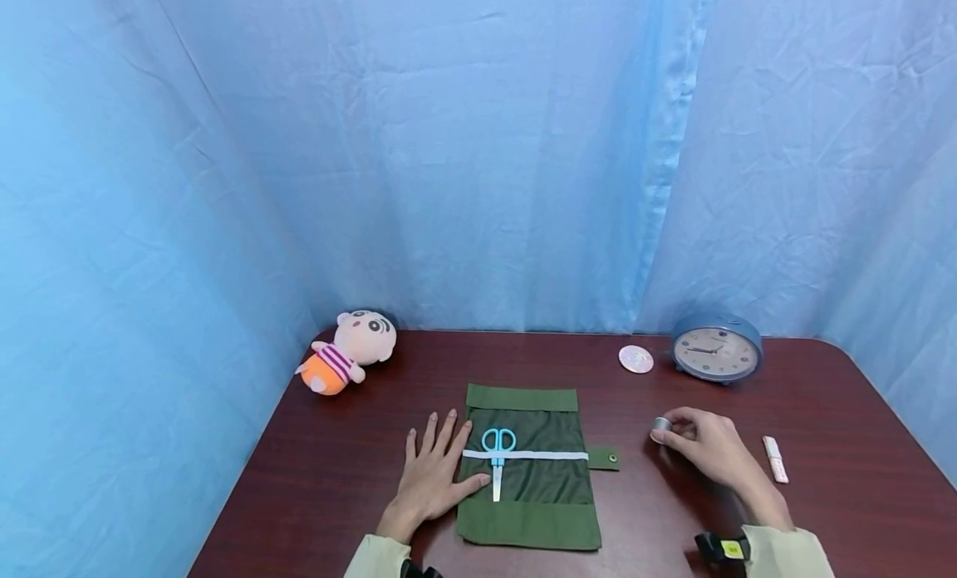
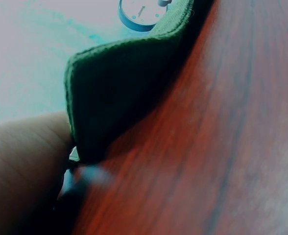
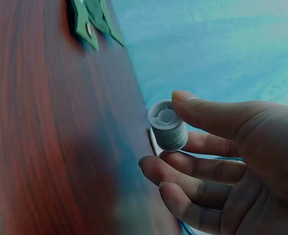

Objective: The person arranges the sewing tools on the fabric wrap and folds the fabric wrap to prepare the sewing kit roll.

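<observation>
My right hand (image 1: 706, 445) pinches a small spool of grey thread (image 3: 171, 132) between thumb and fingers, right of the green fabric pouch (image 1: 534, 524). The pouch lies unfolded, with a white elastic band (image 1: 546, 456) across its middle and a snap tab (image 1: 604, 458) on its right side. Tucked under that band is a pair of scissors (image 1: 498, 441) with light blue handles, blades toward me. With fingers spread, my left hand (image 1: 429, 482) rests at the pouch's left edge, its thumb over the fabric. The left wrist view has a raised pouch corner (image 2: 119, 83) close up.
A plush doll (image 1: 347, 354) lies at the back left of the dark red table (image 1: 299, 478). At the back right stand a blue alarm clock (image 1: 716, 350) and a shiny round disc (image 1: 636, 360). A small pink-and-white stick (image 1: 775, 460) lies right of my right hand.
</observation>
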Tool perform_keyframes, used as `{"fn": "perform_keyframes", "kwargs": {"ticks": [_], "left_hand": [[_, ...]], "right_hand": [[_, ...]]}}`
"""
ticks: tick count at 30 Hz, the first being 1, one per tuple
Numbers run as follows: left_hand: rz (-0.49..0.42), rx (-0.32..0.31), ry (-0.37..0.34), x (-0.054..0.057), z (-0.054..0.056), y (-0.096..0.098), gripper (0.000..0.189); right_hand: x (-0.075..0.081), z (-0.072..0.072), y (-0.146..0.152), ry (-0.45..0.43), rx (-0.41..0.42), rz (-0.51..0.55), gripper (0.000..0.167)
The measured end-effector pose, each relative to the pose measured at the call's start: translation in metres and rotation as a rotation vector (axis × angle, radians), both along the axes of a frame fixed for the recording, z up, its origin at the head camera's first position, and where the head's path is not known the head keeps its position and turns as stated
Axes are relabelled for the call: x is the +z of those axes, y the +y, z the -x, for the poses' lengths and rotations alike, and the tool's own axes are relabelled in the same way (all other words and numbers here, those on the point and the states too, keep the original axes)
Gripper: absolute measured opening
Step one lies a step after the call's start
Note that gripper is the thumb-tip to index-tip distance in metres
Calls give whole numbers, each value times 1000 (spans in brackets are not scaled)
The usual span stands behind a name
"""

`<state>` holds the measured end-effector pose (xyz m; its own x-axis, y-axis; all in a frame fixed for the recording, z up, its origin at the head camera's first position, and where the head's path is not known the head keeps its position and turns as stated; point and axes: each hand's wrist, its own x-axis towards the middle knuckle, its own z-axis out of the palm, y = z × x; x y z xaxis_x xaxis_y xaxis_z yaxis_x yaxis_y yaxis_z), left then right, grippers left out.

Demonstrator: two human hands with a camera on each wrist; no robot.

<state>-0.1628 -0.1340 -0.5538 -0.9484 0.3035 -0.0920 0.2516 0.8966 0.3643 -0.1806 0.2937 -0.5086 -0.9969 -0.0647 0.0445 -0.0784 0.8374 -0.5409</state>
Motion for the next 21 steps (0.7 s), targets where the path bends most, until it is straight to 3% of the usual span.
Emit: {"fn": "perform_keyframes", "kwargs": {"ticks": [7,21], "left_hand": [[25,9,-2,-1,1,1,89],[24,7,11,-2,1,1,90]], "right_hand": [[0,6,-18,-27,3,96,37],[-3,16,-53,11,36,208,32]]}}
